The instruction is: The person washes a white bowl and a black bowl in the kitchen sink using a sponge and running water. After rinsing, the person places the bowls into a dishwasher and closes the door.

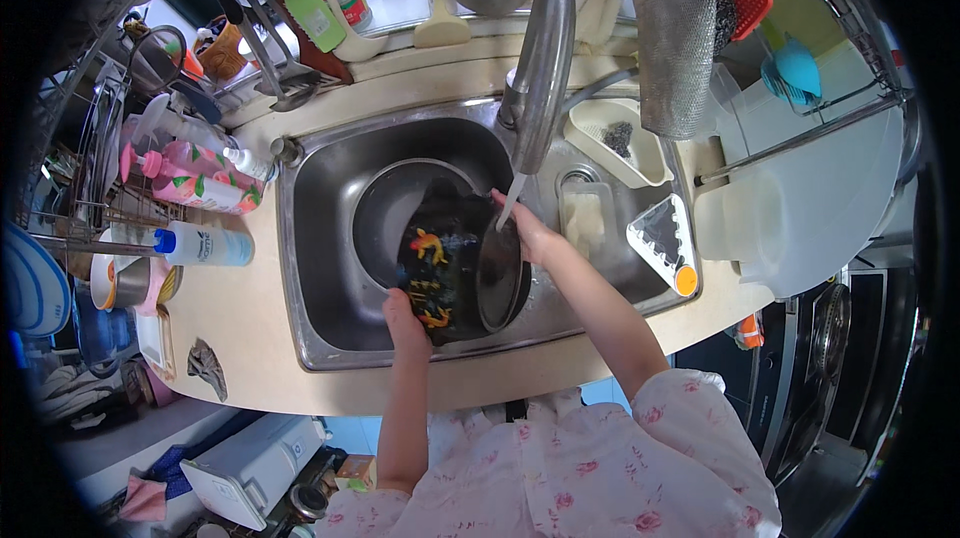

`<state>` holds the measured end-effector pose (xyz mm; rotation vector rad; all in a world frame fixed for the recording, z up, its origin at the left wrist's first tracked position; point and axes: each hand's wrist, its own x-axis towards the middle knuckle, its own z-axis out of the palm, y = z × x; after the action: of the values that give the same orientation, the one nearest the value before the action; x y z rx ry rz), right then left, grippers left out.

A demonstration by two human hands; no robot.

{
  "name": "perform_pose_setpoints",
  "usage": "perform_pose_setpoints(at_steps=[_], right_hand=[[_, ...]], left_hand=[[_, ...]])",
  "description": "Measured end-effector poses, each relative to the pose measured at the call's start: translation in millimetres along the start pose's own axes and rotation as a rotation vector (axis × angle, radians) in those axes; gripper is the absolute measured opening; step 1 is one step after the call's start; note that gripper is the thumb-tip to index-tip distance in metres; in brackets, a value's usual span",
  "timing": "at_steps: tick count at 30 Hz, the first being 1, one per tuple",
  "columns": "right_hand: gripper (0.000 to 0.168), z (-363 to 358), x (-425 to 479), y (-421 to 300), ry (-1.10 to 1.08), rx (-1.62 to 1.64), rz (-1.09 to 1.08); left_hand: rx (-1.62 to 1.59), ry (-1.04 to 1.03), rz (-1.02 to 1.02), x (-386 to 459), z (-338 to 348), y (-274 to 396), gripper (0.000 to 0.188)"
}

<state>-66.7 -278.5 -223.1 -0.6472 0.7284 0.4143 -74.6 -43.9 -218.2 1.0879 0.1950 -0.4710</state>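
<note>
Both of my hands hold a dark vessel (pixel 431 279) decorated with orange and yellow goldfish, tilted over the left basin of the steel sink (pixel 319 238). My left hand (pixel 407 320) grips its lower left edge. Up at its upper right side is my right hand (pixel 534 233), partly hidden behind the rim. The vessel's oval end faces right, under a stream of water (pixel 511 200) from the steel faucet (pixel 544 73). Beneath the vessel, a wide round pan (pixel 375 200) rests in the basin, partly covered.
Right of the basin are a cream strainer basket (pixel 619 152), a clear plastic container (pixel 589 219) and a white triangular rack (pixel 660 245). Pump bottles (pixel 199 170) and a blue-capped bottle (pixel 206 243) line the left counter. A mesh utensil holder (pixel 673 50) hangs at upper right.
</note>
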Motion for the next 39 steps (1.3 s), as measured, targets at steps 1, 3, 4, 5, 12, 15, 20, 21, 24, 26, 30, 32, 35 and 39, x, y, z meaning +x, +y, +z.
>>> perform_pose_setpoints(at_steps=[1,3,4,5,12,15,20,21,24,26,30,32,35,39], right_hand=[[0.054,1,-6,-2,-0.018,-0.009,-0.049],[0.054,2,-17,-12,-0.095,0.009,-0.094],[0.055,3,-21,-15,-0.143,0.007,-0.126],[0.056,4,-25,-17,-0.07,0.047,-0.096],[0.061,-12,-33,-17,0.051,0.191,-0.241],[0.063,-24,-42,-19,0.049,0.217,-0.228],[0.055,-27,-72,-26,-0.017,0.295,-0.369],[0.054,-25,-78,-28,-0.02,0.293,-0.395],[0.048,-15,-88,-33,0.035,0.273,-0.429],[0.045,-8,-92,-34,0.029,0.232,-0.484],[0.038,7,-95,-36,0.11,0.197,-0.501],[0.035,15,-99,-36,0.119,0.184,-0.493],[0.033,26,-104,-35,0.105,0.103,-0.545],[0.033,37,-111,-29,0.154,-0.039,-0.617]], left_hand=[[-0.137,0.054,-0.087,5,4,3,0.049],[-0.167,-0.004,-0.054,13,16,7,0.06],[-0.228,-0.008,-0.056,17,24,8,0.061],[-0.309,-0.075,-0.019,19,32,9,0.062],[-0.51,0.067,-0.249,23,73,-1,0.069],[-0.565,0.0,-0.335,22,78,-11,0.071],[-0.595,-0.148,-0.405,28,86,-29,0.069],[-0.599,-0.169,-0.409,30,88,-33,0.067],[-0.516,-0.185,-0.417,35,95,-43,0.06],[-0.533,-0.206,-0.467,36,97,-48,0.055],[-0.606,-0.235,-0.496,40,99,-54,0.048],[-0.653,-0.33,-0.431,43,101,-55,0.047],[-0.519,-0.3,-0.311,42,101,-55,0.05],[-0.792,-0.338,-0.547,36,92,-52,0.062]])
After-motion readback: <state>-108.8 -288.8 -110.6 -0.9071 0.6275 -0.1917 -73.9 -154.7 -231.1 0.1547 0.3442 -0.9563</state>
